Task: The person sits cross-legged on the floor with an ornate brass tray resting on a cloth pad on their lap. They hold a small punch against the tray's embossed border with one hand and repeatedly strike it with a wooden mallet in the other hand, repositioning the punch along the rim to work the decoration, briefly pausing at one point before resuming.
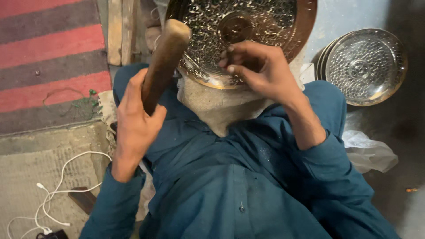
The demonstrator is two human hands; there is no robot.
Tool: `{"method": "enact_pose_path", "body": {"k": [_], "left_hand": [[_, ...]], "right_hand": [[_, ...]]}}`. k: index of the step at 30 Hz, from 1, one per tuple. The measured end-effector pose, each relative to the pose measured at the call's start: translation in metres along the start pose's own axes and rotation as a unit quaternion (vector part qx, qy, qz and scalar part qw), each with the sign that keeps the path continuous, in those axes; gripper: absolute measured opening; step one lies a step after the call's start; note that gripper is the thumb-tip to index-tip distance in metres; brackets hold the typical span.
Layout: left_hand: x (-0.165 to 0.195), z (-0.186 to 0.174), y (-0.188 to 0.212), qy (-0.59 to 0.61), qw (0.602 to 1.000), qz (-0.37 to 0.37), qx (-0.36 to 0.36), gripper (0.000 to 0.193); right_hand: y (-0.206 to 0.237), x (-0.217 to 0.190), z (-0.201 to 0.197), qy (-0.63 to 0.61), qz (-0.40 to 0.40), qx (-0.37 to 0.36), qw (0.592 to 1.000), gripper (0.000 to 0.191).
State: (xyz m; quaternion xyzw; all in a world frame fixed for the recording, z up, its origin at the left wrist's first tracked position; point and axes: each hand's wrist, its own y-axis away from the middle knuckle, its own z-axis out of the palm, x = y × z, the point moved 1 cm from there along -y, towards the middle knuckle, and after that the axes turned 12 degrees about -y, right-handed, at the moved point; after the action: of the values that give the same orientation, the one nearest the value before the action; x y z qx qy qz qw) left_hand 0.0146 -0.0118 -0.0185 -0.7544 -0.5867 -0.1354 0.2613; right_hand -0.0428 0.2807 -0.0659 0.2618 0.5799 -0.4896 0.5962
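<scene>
1. Head view: your left hand [135, 119] grips the wooden mallet [163, 62].
2. Your right hand [259, 66] pinches the embossed brass plate [248, 26] at its lower rim, over the cloth pad [212, 106]; keep it steady.

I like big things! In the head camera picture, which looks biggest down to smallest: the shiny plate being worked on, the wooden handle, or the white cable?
1. Patterned metal plate, partly cut off by the picture's edge.
2. Wooden handle, held in the left hand.
3. White cable: long but very thin.
</scene>
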Motion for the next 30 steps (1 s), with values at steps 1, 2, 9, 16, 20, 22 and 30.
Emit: {"method": "enact_pose_path", "body": {"k": [1,2,9,16,20,22,30], "left_hand": [[-0.002,0.002,0.003,0.011,1.000,-0.025,-0.015,0.063],[-0.002,0.005,0.008,0.022,0.998,-0.051,-0.029,0.062],[0.001,0.026,0.024,0.090,0.980,-0.145,-0.103,0.070],[-0.003,0.011,0.009,-0.011,0.997,-0.043,-0.061,0.068],[-0.003,0.004,-0.001,-0.033,0.999,-0.001,-0.033,0.069],[-0.003,0.001,-0.003,-0.026,0.999,0.002,-0.028,0.071],[-0.005,-0.006,-0.009,-0.128,0.990,0.055,-0.036,0.083]], "right_hand": [[-0.001,0.001,0.001,0.041,0.012,-0.006,0.999,0.032],[-0.002,0.002,0.001,0.082,0.025,-0.013,0.996,0.034],[-0.007,0.006,0.009,0.208,0.001,-0.035,0.978,0.036],[-0.007,0.009,0.008,0.218,0.019,-0.014,0.976,0.039],[-0.007,0.009,0.008,0.230,0.009,-0.015,0.973,0.039],[-0.007,0.010,0.008,0.229,0.017,-0.010,0.973,0.039],[-0.009,0.010,0.006,0.228,0.016,-0.017,0.973,0.041]]}}
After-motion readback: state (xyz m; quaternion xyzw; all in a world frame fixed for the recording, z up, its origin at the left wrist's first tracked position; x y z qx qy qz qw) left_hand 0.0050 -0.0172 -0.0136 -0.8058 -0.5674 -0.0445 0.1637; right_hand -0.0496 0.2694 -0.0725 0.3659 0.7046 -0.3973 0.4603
